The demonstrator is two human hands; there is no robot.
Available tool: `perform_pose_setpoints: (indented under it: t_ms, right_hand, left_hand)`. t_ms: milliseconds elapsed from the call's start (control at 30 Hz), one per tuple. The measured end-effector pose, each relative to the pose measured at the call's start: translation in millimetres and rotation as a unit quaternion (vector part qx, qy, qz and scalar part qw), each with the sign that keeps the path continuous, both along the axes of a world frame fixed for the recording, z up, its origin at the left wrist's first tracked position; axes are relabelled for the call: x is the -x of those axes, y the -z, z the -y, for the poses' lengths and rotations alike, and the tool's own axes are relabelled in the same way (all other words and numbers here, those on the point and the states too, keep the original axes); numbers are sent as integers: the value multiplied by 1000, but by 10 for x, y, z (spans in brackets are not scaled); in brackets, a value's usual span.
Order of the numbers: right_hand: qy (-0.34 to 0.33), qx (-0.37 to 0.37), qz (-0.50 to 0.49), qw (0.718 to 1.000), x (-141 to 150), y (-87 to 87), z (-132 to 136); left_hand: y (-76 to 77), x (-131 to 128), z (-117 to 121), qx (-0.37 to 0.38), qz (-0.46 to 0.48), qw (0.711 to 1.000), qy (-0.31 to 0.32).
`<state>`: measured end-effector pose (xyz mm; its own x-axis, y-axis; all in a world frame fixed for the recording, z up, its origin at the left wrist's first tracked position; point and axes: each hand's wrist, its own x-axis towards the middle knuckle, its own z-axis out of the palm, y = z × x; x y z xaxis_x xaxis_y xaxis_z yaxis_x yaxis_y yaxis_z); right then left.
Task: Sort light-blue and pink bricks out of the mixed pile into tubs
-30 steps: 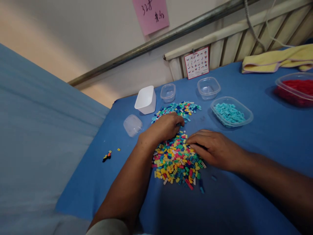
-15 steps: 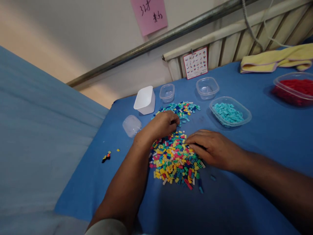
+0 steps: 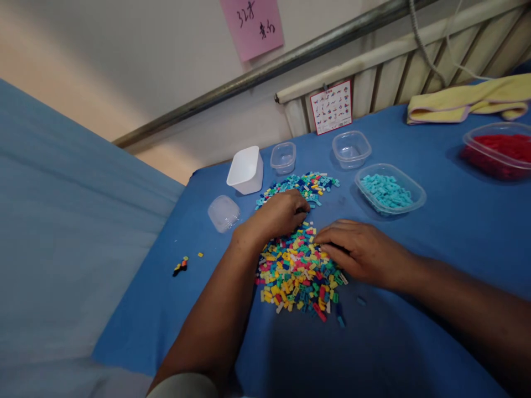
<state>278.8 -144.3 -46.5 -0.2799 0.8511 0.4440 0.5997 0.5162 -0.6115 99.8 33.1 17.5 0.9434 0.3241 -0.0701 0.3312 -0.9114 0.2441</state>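
Across a blue surface (image 3: 468, 221), we are curling our left hand (image 3: 282, 213) between the far heap (image 3: 309, 185) and near heap (image 3: 298, 271) of mixed bricks, our right hand (image 3: 355, 247) at the latter's edge, any grip being hidden, while turquoise bricks (image 3: 385, 190) are sitting sorted and both heaps seemingly unsorted.

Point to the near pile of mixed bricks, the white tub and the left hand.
Near pile of mixed bricks (image 3: 296, 272): head view, middle of the pile.
White tub (image 3: 254, 178): head view, outer side wall.
Left hand (image 3: 282, 213): head view, back of the hand.
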Motion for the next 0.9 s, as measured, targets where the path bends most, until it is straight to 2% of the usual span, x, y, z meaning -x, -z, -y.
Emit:
perform_pose_setpoints:
  t_ms: [200, 333, 433, 500, 567, 667, 800, 900]
  right_hand:
    - [1, 11, 1, 1000, 7, 3, 4]
    - [-1, 10, -4, 1000, 7, -8, -3]
    - [5, 18, -13, 1000, 6, -16, -15]
    - [11, 22, -20, 999, 8, -15, -27]
    - [12, 20, -24, 999, 9, -12, -41]
    - [15, 10, -26, 1000, 9, -16, -60]
    - [22, 6, -19, 1000, 6, -41, -74]
    - [22, 17, -20, 999, 8, -59, -77]
  left_hand:
    - [45, -22, 39, -19, 5, 999, -37]
    - [-12, 11, 16, 64, 61, 991, -101]
    - [-132, 34, 21, 144, 141, 967, -157]
    - [-219, 0, 62, 176, 188, 951, -170]
    - [-291, -100, 129, 194, 216, 944, -157]
    - [-375, -384, 243, 193, 225, 950, -94]
    - [-464, -894, 357, 131, 203, 970, 2]
    - [-466, -1215, 411, 96, 164, 981, 46]
